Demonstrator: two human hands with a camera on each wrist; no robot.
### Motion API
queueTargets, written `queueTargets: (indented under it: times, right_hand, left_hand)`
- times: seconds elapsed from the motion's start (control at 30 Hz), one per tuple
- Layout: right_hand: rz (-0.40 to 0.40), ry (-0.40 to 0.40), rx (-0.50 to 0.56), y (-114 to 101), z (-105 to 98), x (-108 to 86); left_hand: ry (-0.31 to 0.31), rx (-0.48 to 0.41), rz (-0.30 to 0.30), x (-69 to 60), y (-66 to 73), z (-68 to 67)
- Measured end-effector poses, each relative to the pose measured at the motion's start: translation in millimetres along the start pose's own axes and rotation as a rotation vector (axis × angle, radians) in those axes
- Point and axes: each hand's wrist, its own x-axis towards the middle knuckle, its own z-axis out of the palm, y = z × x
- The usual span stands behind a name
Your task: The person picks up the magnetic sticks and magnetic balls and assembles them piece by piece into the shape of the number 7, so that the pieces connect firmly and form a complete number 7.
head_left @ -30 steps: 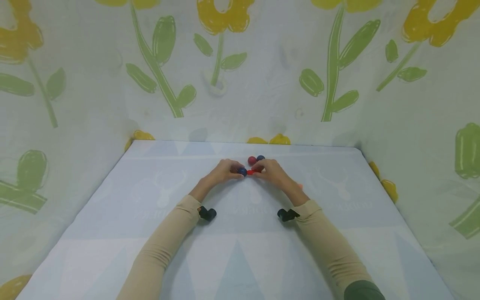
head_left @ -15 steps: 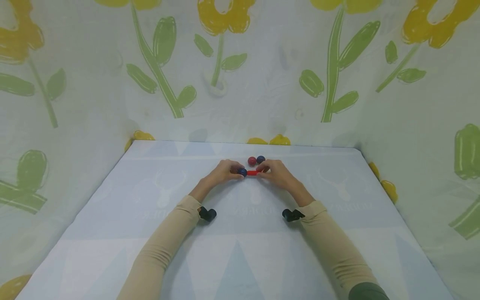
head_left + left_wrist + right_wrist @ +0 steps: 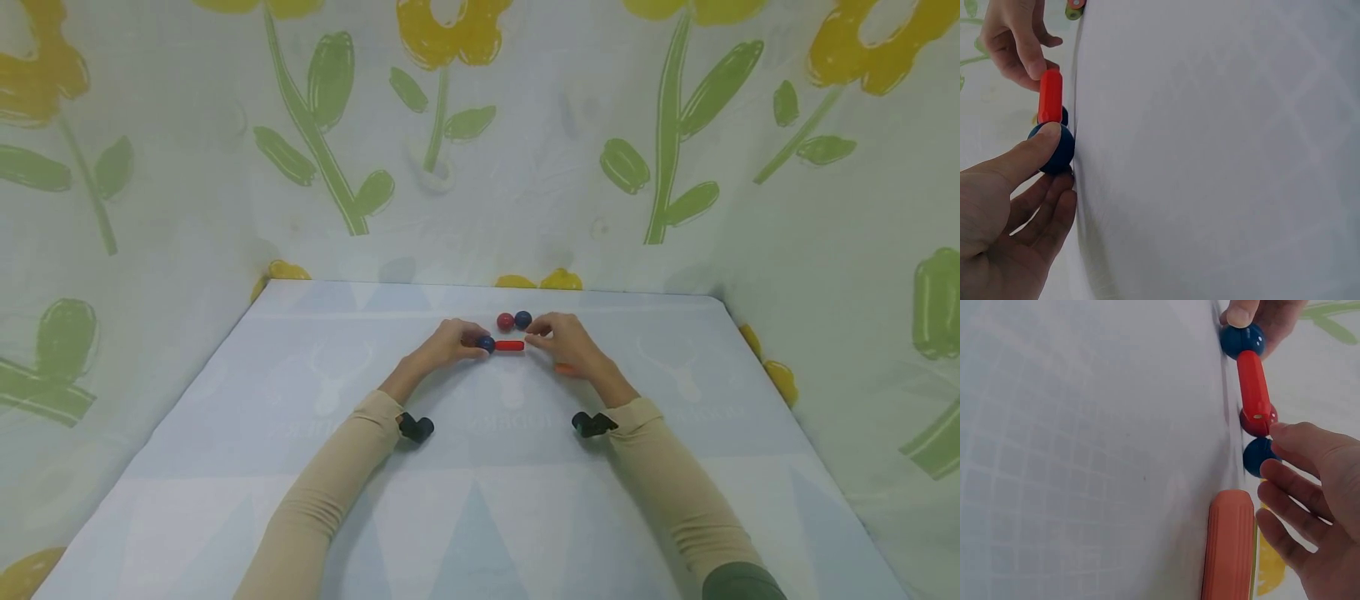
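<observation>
My left hand (image 3: 448, 342) pinches a dark blue ball (image 3: 486, 344) between thumb and fingers. From that ball a short red rod (image 3: 510, 346) sticks out to the right, joined end to ball. My right hand (image 3: 567, 340) hovers by the rod's free end, fingers loosely bent and apart, with nothing held; in the left wrist view a fingertip overlaps the rod's end, and whether it touches I cannot tell. Just behind the rod, a red ball (image 3: 506, 322) and a second blue ball (image 3: 522, 320) sit side by side on the table.
An orange ridged rod (image 3: 1230, 544) lies under my right hand, with a green edge beside it. The pale patterned tabletop (image 3: 480, 433) meets flower-printed cloth walls (image 3: 517, 208) at its back and sides.
My right hand has let go of the red rod and drawn off to the right, baring its whole length. The left hand keeps its place on the blue ball.
</observation>
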Motion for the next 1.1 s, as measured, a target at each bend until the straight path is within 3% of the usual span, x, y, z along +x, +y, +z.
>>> queueTargets:
  times: [0.57, 1.1]
  right_hand:
    - [0.148, 0.034, 0.046, 4, -3, 15.3]
    - [0.106, -0.022, 0.057, 8, 4, 23.1]
  left_hand:
    - [-0.007, -0.008, -0.008, -0.7, 3.0, -2.0]
    - [-0.014, -0.008, -0.016, 0.8, -1.8, -0.2]
